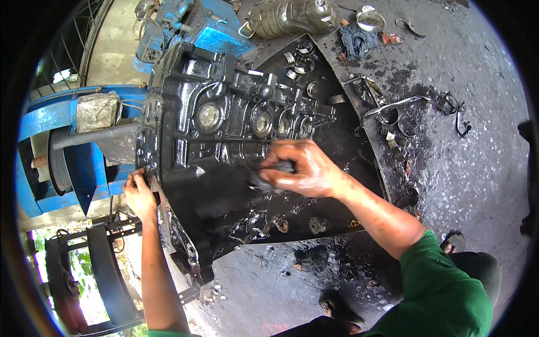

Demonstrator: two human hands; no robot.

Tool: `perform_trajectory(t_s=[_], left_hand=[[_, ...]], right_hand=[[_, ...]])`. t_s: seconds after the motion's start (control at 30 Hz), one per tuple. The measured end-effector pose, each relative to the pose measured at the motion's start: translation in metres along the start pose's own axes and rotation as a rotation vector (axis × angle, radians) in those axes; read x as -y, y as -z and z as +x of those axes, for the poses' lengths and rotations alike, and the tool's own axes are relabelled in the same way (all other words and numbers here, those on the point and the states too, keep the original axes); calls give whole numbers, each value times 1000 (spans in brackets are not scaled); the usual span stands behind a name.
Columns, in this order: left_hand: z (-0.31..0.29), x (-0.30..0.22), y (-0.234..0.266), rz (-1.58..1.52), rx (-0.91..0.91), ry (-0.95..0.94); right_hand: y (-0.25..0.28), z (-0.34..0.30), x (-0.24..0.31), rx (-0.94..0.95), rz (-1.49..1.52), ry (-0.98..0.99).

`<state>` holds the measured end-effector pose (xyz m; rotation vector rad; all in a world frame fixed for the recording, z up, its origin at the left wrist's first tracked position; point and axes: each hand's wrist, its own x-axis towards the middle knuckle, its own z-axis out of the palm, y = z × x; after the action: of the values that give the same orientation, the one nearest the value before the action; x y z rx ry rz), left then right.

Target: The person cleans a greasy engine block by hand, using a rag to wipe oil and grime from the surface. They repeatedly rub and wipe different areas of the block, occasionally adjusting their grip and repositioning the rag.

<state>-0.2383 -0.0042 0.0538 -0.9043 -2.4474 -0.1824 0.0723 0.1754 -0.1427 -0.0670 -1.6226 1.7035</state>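
Observation:
A large engine block [188,143], black and shiny with wet oil or paint, fills the middle of the view. Round openings show along its upper side. At the block's left edge my left hand [139,196] grips the flange with its fingers curled over the rim. My right hand [303,168] is closed around a dark wad [286,166], possibly a rag or brush, against or just above the block's smooth lower side. Motion blurs that wad, so its exact kind is unclear.
A black sheet [351,146] lies under and right of the block, with bearing shells [304,64] on its far part. Blue steel framework [50,121] stands left. Behind are a blue metal box [222,28] and a big plastic bottle [292,18]. Loose rings and scraps litter the stained floor.

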Motion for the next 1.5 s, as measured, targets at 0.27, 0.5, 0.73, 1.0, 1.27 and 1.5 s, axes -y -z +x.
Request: perform_trajectory(t_s=[0.27,0.5,0.73,1.0,1.27,1.5], left_hand=[[2,2,0,62,-5,-23],[0,4,1,13,10,-17],[0,1,2,24,19,-60],[3,10,0,106,16,-31],[1,6,0,37,11,-49],[5,14,-1,94,18,-57]], right_hand=[[-75,56,22,-188,-115,376],[-35,27,-17,-97,-169,179],[-24,4,-36,-143,-288,-265],[-14,-20,-95,-228,-294,-24],[13,-55,-134,69,-492,-541],[18,-53,-136,-60,-449,-642]])
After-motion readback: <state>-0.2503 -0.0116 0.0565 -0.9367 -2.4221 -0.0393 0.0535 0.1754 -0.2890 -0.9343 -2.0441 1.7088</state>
